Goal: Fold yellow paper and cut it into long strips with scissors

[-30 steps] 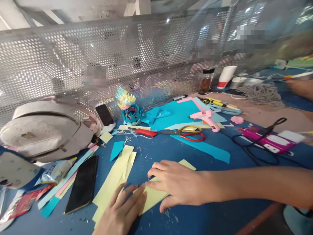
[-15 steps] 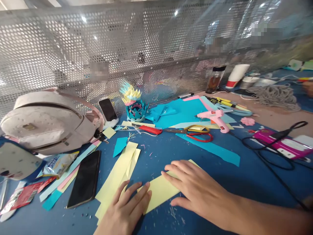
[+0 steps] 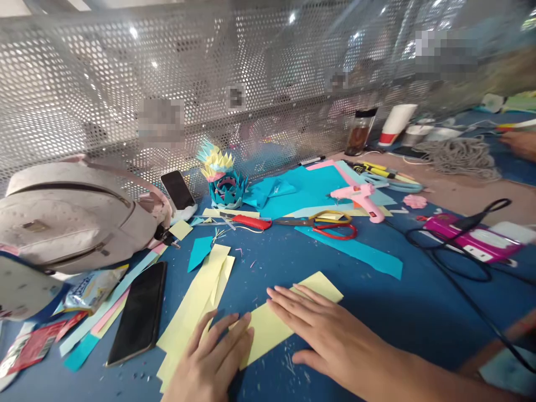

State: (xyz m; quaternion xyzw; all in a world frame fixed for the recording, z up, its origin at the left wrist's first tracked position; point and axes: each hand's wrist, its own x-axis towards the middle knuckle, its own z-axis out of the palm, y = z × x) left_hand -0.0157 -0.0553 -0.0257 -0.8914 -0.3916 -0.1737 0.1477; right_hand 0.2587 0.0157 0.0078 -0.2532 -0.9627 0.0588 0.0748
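Both hands are lying flat, fingers spread, gripping nothing: left hand [image 3: 213, 357] and right hand [image 3: 330, 335] are pressing the yellow paper sheet [image 3: 288, 318] onto the counter [image 3: 402, 312]. Folding step in hand, apparently; creasing needs aligned edges.

Matt yellow paper [image 3: 288, 318]; glossy black phone [image 3: 138, 312]; perforated metal screen [image 3: 125, 100]; bag [image 3: 71, 215] possibly leather.

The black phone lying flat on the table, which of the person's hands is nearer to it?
Left. The left hand rests on the yellow paper just right of the black phone; the right hand presses the same paper farther right.
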